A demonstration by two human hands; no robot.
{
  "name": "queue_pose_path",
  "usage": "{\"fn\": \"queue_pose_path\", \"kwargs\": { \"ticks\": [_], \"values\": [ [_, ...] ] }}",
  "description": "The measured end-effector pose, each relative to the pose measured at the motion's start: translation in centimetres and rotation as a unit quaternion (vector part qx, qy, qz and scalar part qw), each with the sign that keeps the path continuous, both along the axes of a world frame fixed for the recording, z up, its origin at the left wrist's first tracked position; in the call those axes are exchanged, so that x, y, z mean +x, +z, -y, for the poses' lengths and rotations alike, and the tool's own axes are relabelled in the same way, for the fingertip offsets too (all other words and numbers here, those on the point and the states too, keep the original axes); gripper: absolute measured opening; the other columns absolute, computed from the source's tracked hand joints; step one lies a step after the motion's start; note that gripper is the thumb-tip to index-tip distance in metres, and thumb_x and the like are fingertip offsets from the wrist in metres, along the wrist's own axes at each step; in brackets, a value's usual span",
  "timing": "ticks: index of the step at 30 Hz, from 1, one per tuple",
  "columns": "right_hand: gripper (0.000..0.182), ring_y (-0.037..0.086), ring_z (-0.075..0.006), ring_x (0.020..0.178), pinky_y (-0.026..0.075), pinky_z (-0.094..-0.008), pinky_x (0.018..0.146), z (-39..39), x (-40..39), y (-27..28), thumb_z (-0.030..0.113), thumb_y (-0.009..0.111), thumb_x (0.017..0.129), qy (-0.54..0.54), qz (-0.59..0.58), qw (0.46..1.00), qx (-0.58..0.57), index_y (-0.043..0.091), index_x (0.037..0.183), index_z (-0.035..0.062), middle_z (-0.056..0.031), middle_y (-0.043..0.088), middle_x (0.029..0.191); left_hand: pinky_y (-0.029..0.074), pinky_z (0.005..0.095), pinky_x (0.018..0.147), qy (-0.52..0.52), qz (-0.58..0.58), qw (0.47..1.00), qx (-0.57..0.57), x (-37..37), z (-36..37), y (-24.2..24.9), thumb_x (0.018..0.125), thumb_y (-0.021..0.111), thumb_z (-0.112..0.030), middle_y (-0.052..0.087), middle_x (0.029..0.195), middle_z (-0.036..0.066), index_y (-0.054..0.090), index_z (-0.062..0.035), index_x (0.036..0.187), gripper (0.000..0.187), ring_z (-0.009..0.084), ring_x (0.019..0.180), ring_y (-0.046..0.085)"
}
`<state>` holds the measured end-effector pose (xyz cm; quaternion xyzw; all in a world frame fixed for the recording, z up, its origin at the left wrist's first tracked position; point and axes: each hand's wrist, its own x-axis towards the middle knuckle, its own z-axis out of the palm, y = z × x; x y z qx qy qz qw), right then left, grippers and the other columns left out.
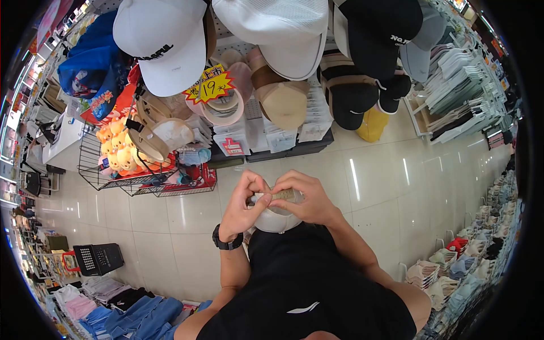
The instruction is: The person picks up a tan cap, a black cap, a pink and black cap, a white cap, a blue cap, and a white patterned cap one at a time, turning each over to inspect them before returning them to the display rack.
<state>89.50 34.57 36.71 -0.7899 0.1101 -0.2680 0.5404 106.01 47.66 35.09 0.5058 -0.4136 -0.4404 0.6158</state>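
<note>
A whitish cap (pixel 279 222) is held in front of the black shirt, close to the body. My left hand (pixel 242 205), with a dark watch on its wrist, pinches the cap's far edge between thumb and fingers. Opposite it, my right hand (pixel 309 198) pinches the same edge. The two sets of fingertips nearly meet over a small beige strip (pixel 283 193), perhaps the cap's strap. My fingers partly hide the edge, so its fastening cannot be made out.
White caps (pixel 161 42) and black caps (pixel 381 34) hang on the rack ahead, above a yellow price sign (pixel 211 85). A wire basket (pixel 93 164) holds orange plush toys. Hanging clothes (pixel 464 85) stand right; a black shopping basket (pixel 98 259) is on the left floor.
</note>
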Motion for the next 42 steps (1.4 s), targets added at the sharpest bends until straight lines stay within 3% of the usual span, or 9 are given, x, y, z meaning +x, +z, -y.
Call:
{"fn": "queue_pose_path", "kwargs": {
  "ticks": [4, 8, 16, 23, 25, 27, 28, 31, 42],
  "values": [
    [0.026, 0.067, -0.0157, 0.092, 0.052, -0.0307, 0.082, 0.3, -0.6, 0.7, 0.009, 0.084, 0.083, -0.014, -0.035, 0.996, 0.084, 0.070, 0.103, 0.0022, -0.0065, 0.071, 0.098, 0.043, 0.0246, 0.071, 0.023, -0.049, 0.998, -0.044, -0.4, -0.1, 0.3, 0.095, 0.066, 0.000, 0.060, 0.086, 0.006, 0.038, -0.0093, 0.102, 0.030, 0.0093, 0.079, 0.053],
    [0.021, 0.063, -0.0121, 0.085, 0.051, -0.0304, 0.077, 1.1, -1.7, 0.1, 0.014, 0.080, 0.089, 0.000, -0.080, 0.995, 0.065, 0.068, 0.100, 0.0004, -0.0074, 0.070, 0.091, 0.043, 0.0251, 0.072, 0.026, -0.050, 0.996, -0.066, -0.1, -0.4, 0.7, 0.098, 0.062, 0.002, 0.059, 0.089, 0.007, 0.037, -0.0085, 0.101, 0.026, 0.0092, 0.078, 0.053],
    [0.013, 0.049, -0.0066, 0.078, 0.040, -0.0252, 0.070, 0.7, -2.4, -1.5, 0.012, 0.072, 0.096, 0.031, 0.011, 0.963, 0.267, 0.066, 0.093, 0.0005, 0.0017, 0.059, 0.082, 0.044, 0.0249, 0.072, 0.004, -0.056, 0.995, -0.083, -0.4, 0.3, 0.2, 0.098, 0.062, 0.002, 0.059, 0.089, 0.007, 0.038, -0.0086, 0.100, 0.026, 0.0092, 0.077, 0.052],
    [0.012, 0.052, -0.0065, 0.081, 0.041, -0.0255, 0.071, 0.5, -2.8, -1.9, 0.011, 0.071, 0.097, -0.002, 0.066, 0.954, 0.293, 0.067, 0.093, -0.0003, -0.0005, 0.062, 0.087, 0.047, 0.0269, 0.074, 0.040, 0.002, 0.997, -0.061, -0.8, 1.5, 0.5, 0.094, 0.069, -0.001, 0.064, 0.090, 0.007, 0.053, -0.0029, 0.107, 0.021, 0.0129, 0.080, 0.060],
    [0.010, 0.058, -0.0118, 0.081, 0.045, -0.0278, 0.072, 0.7, -2.8, -1.9, 0.009, 0.072, 0.094, -0.050, 0.044, 0.978, 0.200, 0.068, 0.095, -0.0004, -0.0047, 0.066, 0.087, 0.048, 0.0284, 0.074, 0.051, 0.054, 0.995, -0.066, -0.4, 1.9, 0.7, 0.093, 0.071, -0.001, 0.066, 0.095, 0.007, 0.060, -0.0003, 0.109, 0.020, 0.0133, 0.083, 0.061],
    [0.010, 0.061, -0.0168, 0.081, 0.047, -0.0298, 0.073, 1.0, -2.7, -1.1, 0.008, 0.074, 0.093, -0.076, 0.033, 0.991, 0.104, 0.069, 0.095, 0.0001, -0.0069, 0.067, 0.088, 0.049, 0.0319, 0.074, 0.009, 0.224, 0.973, -0.045, 0.6, 2.1, 0.9, 0.086, 0.076, -0.001, 0.069, 0.091, 0.008, 0.069, -0.0003, 0.103, 0.019, 0.0187, 0.081, 0.064],
    [0.010, 0.063, -0.0218, 0.081, 0.049, -0.0318, 0.073, 1.0, -2.7, -0.7, 0.008, 0.075, 0.091, -0.099, 0.020, 0.995, 0.007, 0.070, 0.096, 0.0007, -0.0092, 0.069, 0.089, 0.049, 0.0319, 0.074, 0.008, 0.224, 0.973, -0.045, 0.5, 2.2, 1.1, 0.086, 0.076, -0.001, 0.069, 0.091, 0.008, 0.069, -0.0003, 0.103, 0.019, 0.0187, 0.081, 0.064],
    [0.009, 0.064, -0.0287, 0.082, 0.051, -0.0363, 0.075, 1.0, -2.2, -0.1, 0.006, 0.076, 0.088, -0.120, 0.021, 0.991, -0.062, 0.071, 0.095, 0.0029, -0.0102, 0.070, 0.089, 0.049, 0.0341, 0.073, 0.052, 0.267, 0.959, -0.075, 0.3, 2.5, 1.9, 0.082, 0.078, 0.001, 0.070, 0.088, 0.010, 0.071, -0.0004, 0.095, 0.015, 0.0247, 0.082, 0.065],
    [0.015, 0.064, -0.0307, 0.087, 0.052, -0.0396, 0.077, 0.9, -0.4, -0.1, 0.004, 0.076, 0.086, -0.125, 0.071, 0.979, -0.147, 0.070, 0.100, 0.0038, -0.0091, 0.069, 0.096, 0.052, 0.0383, 0.072, 0.099, 0.375, 0.909, -0.153, 0.1, 3.1, 2.9, 0.079, 0.078, 0.002, 0.071, 0.093, 0.010, 0.069, -0.0010, 0.096, 0.020, 0.0296, 0.083, 0.064]
  ]
}}
